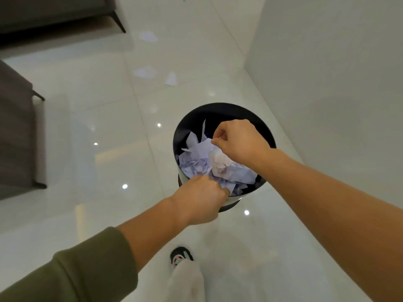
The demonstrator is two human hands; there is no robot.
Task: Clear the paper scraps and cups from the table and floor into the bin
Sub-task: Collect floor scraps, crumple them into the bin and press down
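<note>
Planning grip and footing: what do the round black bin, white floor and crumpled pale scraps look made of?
Round black bin: smooth matte wall, plastic or coated metal. White floor: glossy tile, mirrored lights, joint lines. Crumpled pale scraps: thin paper, sharp creases.

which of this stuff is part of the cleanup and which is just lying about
Job: bin, crumpled paper inside it, floor scraps, left hand and right hand gripping that paper.
Just there: dark sofa, dark seat, shoe.
</note>
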